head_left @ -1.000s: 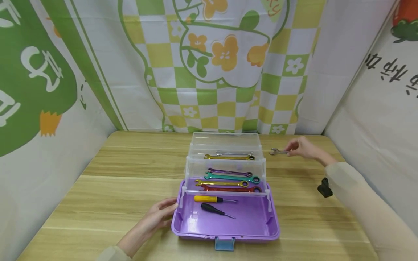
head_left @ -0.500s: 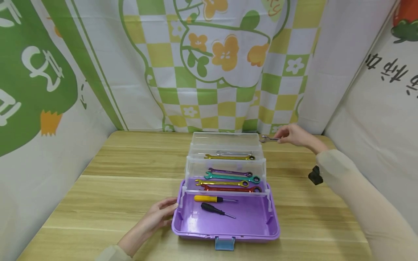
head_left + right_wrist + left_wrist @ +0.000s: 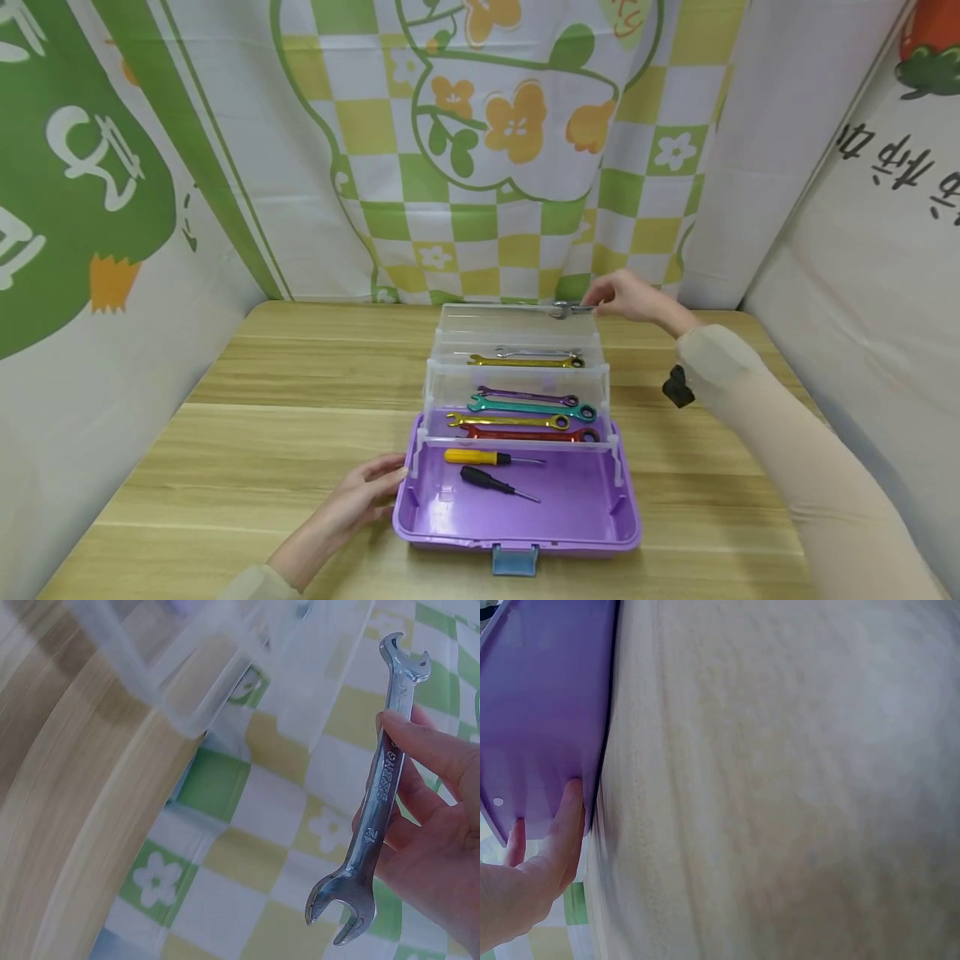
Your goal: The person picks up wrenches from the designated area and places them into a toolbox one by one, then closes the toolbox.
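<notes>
My right hand pinches a silver open-end wrench between thumb and fingers, at the right end of the toolbox's rear clear tray. In the head view one wrench end overlaps that tray. My left hand lies against the left side of the purple toolbox, its straight fingers touching the wall. In the stepped clear trays lie a silver wrench, gold wrenches, a purple wrench, a teal wrench and a red wrench. A yellow screwdriver and black screwdriver lie in the purple base.
The toolbox stands on a wooden table, its blue latch hanging at the front. A patterned curtain hangs right behind the table's back edge. White printed cloth walls flank both sides. A black device hangs by the right sleeve.
My right hand has moved left and away from me with the silver wrench, from beside the toolbox to the rear tray. My left hand has stayed on the toolbox's side.
</notes>
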Action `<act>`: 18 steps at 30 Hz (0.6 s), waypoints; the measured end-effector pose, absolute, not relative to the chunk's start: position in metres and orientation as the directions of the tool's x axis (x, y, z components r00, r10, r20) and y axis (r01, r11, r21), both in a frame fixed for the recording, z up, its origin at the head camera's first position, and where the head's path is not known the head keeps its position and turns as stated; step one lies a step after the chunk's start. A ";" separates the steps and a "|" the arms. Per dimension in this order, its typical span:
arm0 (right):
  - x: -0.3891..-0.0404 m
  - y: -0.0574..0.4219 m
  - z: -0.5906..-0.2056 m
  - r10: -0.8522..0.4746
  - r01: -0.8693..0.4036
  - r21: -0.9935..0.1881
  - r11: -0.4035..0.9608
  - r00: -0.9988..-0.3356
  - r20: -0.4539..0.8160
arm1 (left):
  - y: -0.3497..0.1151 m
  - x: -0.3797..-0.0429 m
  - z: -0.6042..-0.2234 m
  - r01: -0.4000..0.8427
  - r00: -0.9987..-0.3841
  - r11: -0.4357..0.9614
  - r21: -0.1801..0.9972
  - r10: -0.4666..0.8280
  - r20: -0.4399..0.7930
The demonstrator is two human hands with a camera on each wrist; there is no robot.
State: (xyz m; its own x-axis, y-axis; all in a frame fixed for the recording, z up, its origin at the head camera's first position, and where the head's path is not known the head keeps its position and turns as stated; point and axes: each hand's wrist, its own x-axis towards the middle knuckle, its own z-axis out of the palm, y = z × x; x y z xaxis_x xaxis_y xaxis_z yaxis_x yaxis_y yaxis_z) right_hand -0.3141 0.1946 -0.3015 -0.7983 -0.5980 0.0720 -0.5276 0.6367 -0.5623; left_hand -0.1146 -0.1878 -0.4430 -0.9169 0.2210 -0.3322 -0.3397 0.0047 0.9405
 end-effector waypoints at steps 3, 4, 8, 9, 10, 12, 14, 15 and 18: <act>-0.316 0.183 -0.302 -0.601 -0.518 -0.571 0.637 -0.798 0.054 | -0.188 -0.115 -0.443 -0.338 -0.917 0.008 0.941 0.224 -0.331; -0.316 0.179 -0.302 -0.603 -0.517 -0.575 0.634 -0.796 0.051 | -0.188 -0.115 -0.444 -0.338 -0.917 0.007 0.941 0.225 -0.331; -0.318 0.167 -0.305 -0.608 -0.520 -0.580 0.627 -0.792 0.053 | -0.188 -0.115 -0.444 -0.337 -0.916 0.004 0.942 0.231 -0.328; -0.318 0.163 -0.305 -0.612 -0.525 -0.580 0.622 -0.789 0.057 | -0.189 -0.115 -0.444 -0.337 -0.916 0.004 0.942 0.232 -0.328; -0.318 0.160 -0.306 -0.616 -0.530 -0.580 0.619 -0.785 0.060 | -0.189 -0.115 -0.444 -0.336 -0.915 0.004 0.942 0.234 -0.328; -0.318 0.153 -0.307 -0.621 -0.533 -0.579 0.617 -0.782 0.058 | -0.189 -0.115 -0.444 -0.336 -0.915 0.004 0.942 0.237 -0.327; -0.319 0.147 -0.308 -0.624 -0.532 -0.575 0.622 -0.780 0.047 | -0.189 -0.115 -0.445 -0.334 -0.915 0.003 0.942 0.241 -0.325; -0.322 0.144 -0.311 -0.628 -0.538 -0.570 0.621 -0.776 0.047 | -0.189 -0.115 -0.444 -0.334 -0.914 0.002 0.942 0.243 -0.325; -0.339 0.140 -0.328 -0.679 -0.591 -0.575 0.566 -0.730 0.082 | -0.189 -0.115 -0.444 -0.335 -0.913 -0.002 0.942 0.248 -0.324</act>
